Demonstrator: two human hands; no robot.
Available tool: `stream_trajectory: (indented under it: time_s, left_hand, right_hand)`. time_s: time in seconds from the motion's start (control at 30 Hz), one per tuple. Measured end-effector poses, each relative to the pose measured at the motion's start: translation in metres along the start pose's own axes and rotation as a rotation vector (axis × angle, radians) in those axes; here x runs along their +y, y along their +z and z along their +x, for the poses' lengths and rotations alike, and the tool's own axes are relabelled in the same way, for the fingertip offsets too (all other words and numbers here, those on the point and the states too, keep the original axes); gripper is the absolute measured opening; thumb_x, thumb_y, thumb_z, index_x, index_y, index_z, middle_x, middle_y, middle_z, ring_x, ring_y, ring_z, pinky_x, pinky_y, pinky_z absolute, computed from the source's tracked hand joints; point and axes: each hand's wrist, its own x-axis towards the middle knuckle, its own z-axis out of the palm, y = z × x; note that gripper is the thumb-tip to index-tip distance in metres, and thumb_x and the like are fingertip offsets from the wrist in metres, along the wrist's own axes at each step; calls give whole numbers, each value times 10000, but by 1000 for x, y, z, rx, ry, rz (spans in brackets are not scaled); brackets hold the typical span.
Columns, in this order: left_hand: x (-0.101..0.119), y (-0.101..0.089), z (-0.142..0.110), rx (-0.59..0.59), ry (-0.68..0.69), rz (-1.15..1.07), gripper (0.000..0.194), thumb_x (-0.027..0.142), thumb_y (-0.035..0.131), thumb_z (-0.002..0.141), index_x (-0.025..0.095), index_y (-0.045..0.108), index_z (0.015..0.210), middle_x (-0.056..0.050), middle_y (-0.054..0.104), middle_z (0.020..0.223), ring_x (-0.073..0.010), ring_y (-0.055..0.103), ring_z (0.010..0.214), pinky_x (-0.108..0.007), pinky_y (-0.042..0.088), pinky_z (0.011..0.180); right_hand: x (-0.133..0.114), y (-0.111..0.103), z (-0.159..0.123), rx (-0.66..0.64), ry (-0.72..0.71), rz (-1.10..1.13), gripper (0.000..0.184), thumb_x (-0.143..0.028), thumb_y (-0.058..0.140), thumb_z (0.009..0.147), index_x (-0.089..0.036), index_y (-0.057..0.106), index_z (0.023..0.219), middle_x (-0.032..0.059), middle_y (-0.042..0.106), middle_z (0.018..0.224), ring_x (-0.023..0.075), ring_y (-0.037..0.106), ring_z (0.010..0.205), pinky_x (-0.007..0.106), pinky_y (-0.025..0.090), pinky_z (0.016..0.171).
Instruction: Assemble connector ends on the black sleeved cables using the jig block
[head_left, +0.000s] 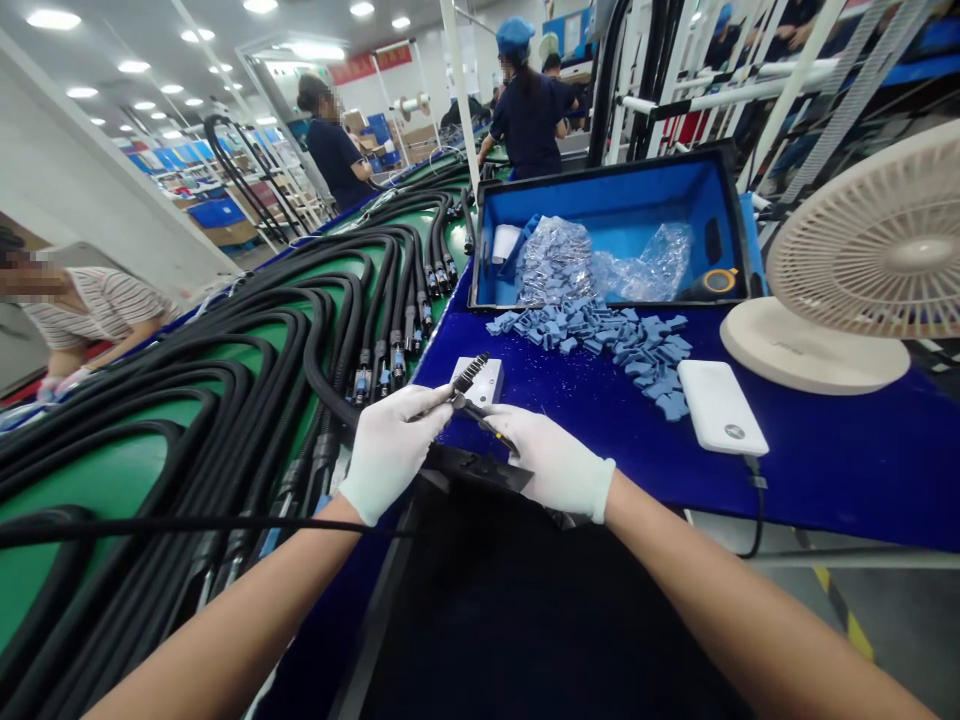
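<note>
Both my hands wear white gloves and work close together above the front of the blue table. My left hand (394,445) pinches a black ribbed piece (471,374), which points up and away from me. In my right hand (551,455) is a dark hand tool with a yellow mark (487,424), like pliers. Its tip meets the ribbed piece near my left fingertips; the exact contact is too small to make out. Just behind them lies a white block with holes (491,385). Loose blue plastic clips (592,335) are heaped farther back.
A blue bin (607,195) behind the clips holds bagged clips and a roll of tape (720,281). To the right are a white power bank (721,408) with a cable and a fan (892,240). Black corrugated hoses (247,390) cover the green surface at left. Several people work beyond.
</note>
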Motion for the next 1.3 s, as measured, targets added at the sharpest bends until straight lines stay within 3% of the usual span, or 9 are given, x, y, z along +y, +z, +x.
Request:
stream_trajectory:
  time_s: [0.23,0.4,0.5,0.6,0.7,0.93,1.17,1.23,1.3]
  left_hand:
    - [1,-2,-1,-45,81,80,314,403,680,895,192,792,1099,-52,756,1077,-233,701,1002,-303,521,927]
    - [2,-13,33,-280,42,8,508,519,531,973,197,690,1333,-73,757,1175,-271,685,1092,-351,501,1002]
    - [6,-13,52,-371,65,-28,535,543,562,953,174,704,1313,-78,754,1196,-272,689,1090,-324,509,990]
    - [8,-8,57,-343,30,-21,489,518,638,910,178,744,1246,-61,760,1188,-265,697,1077,-299,514,977]
    - [4,-3,54,-299,4,1,441,483,657,897,199,762,1217,-43,774,1150,-260,704,1063,-307,510,993]
    - [4,5,49,-196,29,53,424,460,648,883,198,771,1193,-55,762,1181,-277,692,1113,-361,479,1062]
    - [16,2,58,-137,-46,-2,447,463,630,885,163,754,1192,-79,775,1117,-280,714,1013,-362,542,939]
    - [17,1,57,-145,-60,-76,457,445,639,880,158,736,1221,-85,771,1128,-283,711,1021,-369,545,934]
    - [18,-1,54,-181,-50,-134,466,413,656,873,159,715,1260,-89,755,1181,-286,695,1088,-375,527,985]
  right_hand:
    - [8,10,-6,4,118,-124,431,-8,530,777,-161,623,1169,125,652,1188,253,617,1093,385,497,957]
    - [7,15,-2,37,311,-164,289,-51,479,843,-179,598,1074,73,670,985,197,611,828,312,457,748]
    - [5,11,-2,42,399,-141,332,-151,535,899,-163,545,1231,90,688,1002,205,620,811,308,431,723]
    - [7,7,-1,-17,423,-119,348,-302,564,954,-148,542,1265,110,700,1000,217,636,829,301,414,715]
    - [16,9,3,-51,442,-181,252,-397,550,968,-175,605,1074,95,702,939,218,634,794,293,376,666]
    - [29,28,12,32,481,-317,96,-297,549,942,-215,590,972,63,715,940,232,652,820,305,379,676]
    - [26,-12,-8,26,423,-416,235,-175,593,882,-147,643,1110,156,701,1084,295,649,1030,396,467,887]
    - [23,-20,-15,119,451,-442,452,-275,740,803,-127,631,1215,200,658,1226,367,587,1170,494,449,981]
    - [15,-17,-20,157,415,-237,783,-394,872,667,-144,572,1346,196,612,1340,378,562,1227,521,457,1020]
